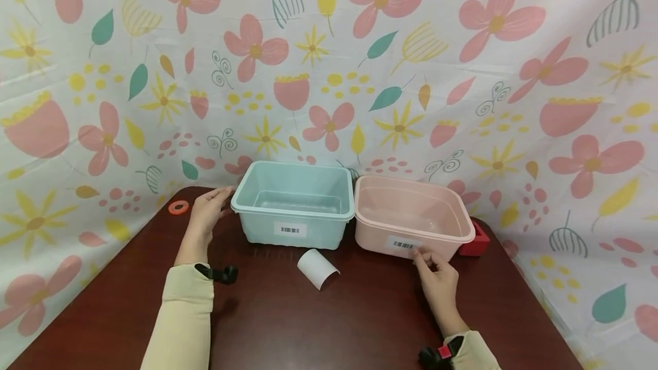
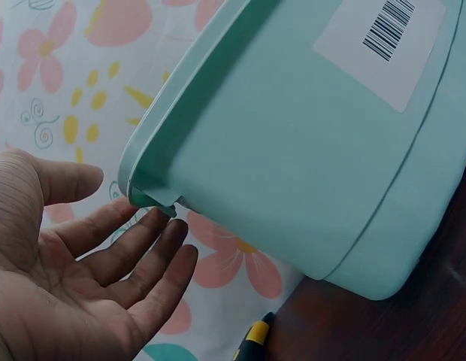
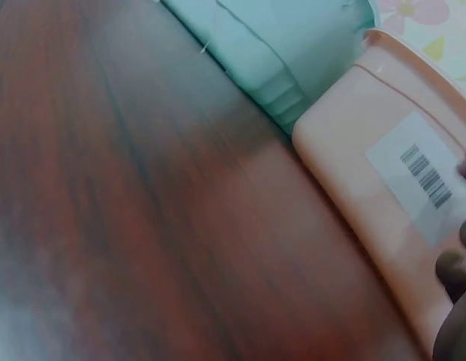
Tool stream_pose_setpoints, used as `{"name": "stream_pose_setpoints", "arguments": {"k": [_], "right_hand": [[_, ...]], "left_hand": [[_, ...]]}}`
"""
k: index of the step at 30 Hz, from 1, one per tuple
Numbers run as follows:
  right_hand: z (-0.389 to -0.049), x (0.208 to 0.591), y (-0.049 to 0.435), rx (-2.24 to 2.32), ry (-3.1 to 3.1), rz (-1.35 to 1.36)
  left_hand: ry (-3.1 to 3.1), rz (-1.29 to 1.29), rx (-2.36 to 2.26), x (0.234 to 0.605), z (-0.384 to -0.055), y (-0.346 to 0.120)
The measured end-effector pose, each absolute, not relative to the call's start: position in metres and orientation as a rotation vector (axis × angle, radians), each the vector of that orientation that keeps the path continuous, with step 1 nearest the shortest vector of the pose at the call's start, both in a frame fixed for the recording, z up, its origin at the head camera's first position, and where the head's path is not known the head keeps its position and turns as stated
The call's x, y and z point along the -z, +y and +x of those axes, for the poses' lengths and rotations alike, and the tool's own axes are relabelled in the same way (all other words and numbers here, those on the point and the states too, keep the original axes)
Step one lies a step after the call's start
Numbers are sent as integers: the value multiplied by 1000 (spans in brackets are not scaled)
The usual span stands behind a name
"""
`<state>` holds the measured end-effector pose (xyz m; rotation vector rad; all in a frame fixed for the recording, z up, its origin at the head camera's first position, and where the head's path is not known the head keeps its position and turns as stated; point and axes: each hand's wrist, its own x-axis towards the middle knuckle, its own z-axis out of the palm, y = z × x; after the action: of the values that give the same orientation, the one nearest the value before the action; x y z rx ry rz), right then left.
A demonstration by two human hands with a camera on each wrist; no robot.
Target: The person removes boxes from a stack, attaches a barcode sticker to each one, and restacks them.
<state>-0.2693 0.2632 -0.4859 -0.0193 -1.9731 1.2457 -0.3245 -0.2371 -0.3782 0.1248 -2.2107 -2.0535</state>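
A light blue plastic bin (image 1: 295, 230) with a barcode label (image 2: 391, 34) stands on the table. At its left end is my left hand (image 1: 205, 216), palm up and thumb apart; in the left wrist view its fingertips (image 2: 173, 233) reach the bin's rim corner without gripping it. To the right stands a pink plastic bin (image 1: 390, 238), also with a barcode label (image 3: 425, 177). My right hand (image 1: 441, 284) is at this bin's front wall, fingers loosely bent near the label, holding nothing visible. Whether they touch the wall is unclear.
A curved white piece (image 1: 317, 269) lies on the dark wood table (image 1: 308, 336) before the blue bin. An orange ring (image 1: 178, 203) lies at the far left. Something red (image 1: 479, 240) sits behind the pink bin's right end. A yellow-and-black item (image 2: 255, 335) shows near the blue bin.
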Motion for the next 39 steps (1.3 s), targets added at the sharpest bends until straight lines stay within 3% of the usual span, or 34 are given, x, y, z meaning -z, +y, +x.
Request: {"name": "stream_pose_setpoints", "arguments": {"k": [8, 12, 18, 21, 39], "right_hand": [[-265, 401, 272, -935, -1801, 410], [-288, 372, 316, -821, -1845, 271], [-308, 388, 369, -1079, -2199, -333], [-311, 401, 384, -1193, -2324, -474], [-321, 406, 375, -1748, -2301, -424]], "left_hand": [[-2197, 112, 2110, 387, -323, -235], [-2192, 96, 2112, 387, -325, -234], [-2235, 113, 2060, 385, -326, -233], [-2241, 105, 2055, 384, -327, -234], [-2229, 136, 2018, 380, -328, -236]]}}
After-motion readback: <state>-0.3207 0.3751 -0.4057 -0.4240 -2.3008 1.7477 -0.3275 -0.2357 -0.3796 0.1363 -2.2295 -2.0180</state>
